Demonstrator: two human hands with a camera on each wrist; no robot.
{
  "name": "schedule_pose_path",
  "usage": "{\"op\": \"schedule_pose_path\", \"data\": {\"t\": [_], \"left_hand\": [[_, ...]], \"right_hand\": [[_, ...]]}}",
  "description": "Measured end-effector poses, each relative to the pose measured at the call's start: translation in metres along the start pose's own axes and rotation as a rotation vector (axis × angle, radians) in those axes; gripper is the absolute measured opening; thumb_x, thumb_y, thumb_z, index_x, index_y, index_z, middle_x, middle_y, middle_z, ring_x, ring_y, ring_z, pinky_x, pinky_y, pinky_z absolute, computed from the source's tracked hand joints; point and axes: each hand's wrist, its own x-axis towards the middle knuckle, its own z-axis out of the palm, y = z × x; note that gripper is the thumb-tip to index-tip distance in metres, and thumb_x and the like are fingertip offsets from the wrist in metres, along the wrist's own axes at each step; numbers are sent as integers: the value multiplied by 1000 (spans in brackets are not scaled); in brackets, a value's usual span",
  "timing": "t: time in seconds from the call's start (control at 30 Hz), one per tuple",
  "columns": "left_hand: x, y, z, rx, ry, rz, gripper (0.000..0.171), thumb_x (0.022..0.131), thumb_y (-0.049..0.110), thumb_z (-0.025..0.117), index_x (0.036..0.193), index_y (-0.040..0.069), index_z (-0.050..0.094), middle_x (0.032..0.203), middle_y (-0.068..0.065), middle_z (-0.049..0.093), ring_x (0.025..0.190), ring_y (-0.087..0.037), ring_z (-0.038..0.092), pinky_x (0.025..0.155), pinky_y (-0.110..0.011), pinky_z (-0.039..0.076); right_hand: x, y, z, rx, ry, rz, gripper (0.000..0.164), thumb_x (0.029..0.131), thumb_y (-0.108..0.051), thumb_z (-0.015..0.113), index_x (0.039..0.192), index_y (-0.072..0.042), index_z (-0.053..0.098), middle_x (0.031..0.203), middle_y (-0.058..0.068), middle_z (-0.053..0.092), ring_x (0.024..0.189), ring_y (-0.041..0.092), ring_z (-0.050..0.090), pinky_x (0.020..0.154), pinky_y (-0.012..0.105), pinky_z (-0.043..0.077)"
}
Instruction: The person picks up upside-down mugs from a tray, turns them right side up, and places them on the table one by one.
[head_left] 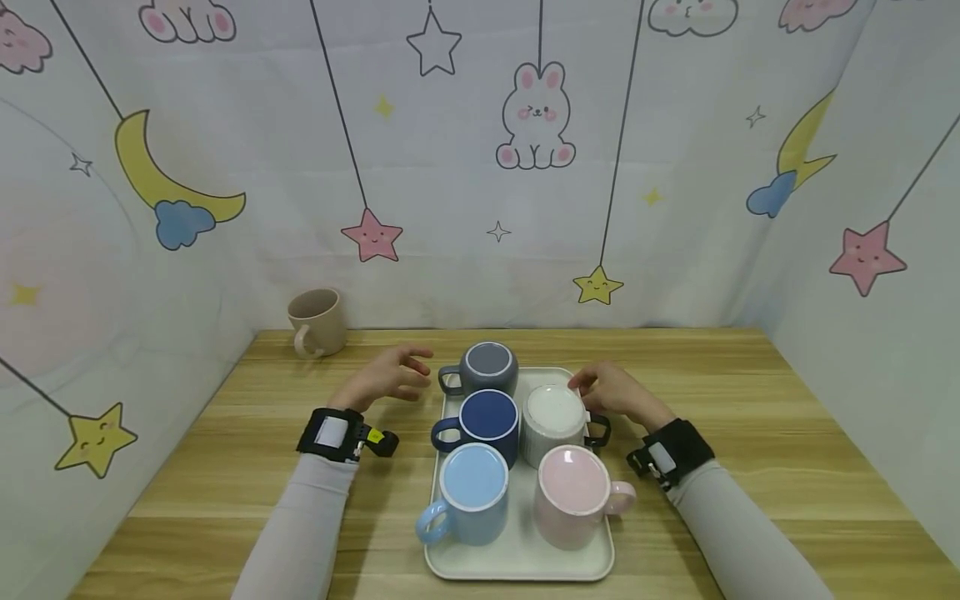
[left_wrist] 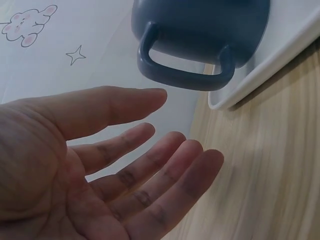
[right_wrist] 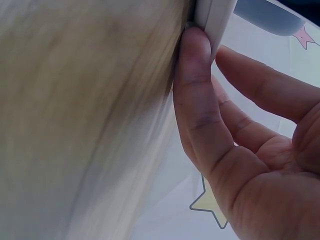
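My right hand (head_left: 617,392) is at the far right part of the white tray (head_left: 525,568), its thumb and fingers pinching the rim; in the right wrist view a fingertip presses in at the tray's edge (right_wrist: 212,22). My left hand (head_left: 386,375) hovers left of the tray with relaxed fingers, near the handle of a grey mug (head_left: 489,360), holding nothing. On the tray, upside down, also stand a navy mug (head_left: 489,415), a white mug (head_left: 555,410) with a black handle, a light blue mug (head_left: 474,477) and a pink mug (head_left: 574,481).
A beige mug (head_left: 318,321) stands upright at the back left corner of the wooden table (head_left: 697,367). Behind the table hangs a white curtain (head_left: 450,292) printed with stars, moons and rabbits, which also closes off both sides.
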Motion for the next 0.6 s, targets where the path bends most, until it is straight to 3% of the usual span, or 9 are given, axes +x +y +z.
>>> {"op": "schedule_pose_path", "data": {"t": [0.27,0.43,0.6], "left_hand": [[5,-2,8,28,-14,-21,59,89,4,67,143,0,43,124,-23,53,105,-34,61,88,-44,57],[5,-1,12,44,-36,-49,59,88,4,68,142,3,44,123,-22,53,102,-33,63,84,-43,58],[5,-1,15,44,-58,-53,58,89,2,66,142,3,44,124,-22,53,102,-33,63,84,-44,58]], "right_hand": [[-3,-3,-6,40,-18,8,34,87,-3,63,119,7,61,100,17,60,76,23,63,69,35,60],[-11,-11,-20,85,-49,-63,33,94,-2,58,124,12,56,102,21,57,78,32,64,70,44,61],[-25,-26,-37,47,-114,-129,34,97,-6,57,127,10,55,105,21,58,86,36,63,71,41,61]]}}
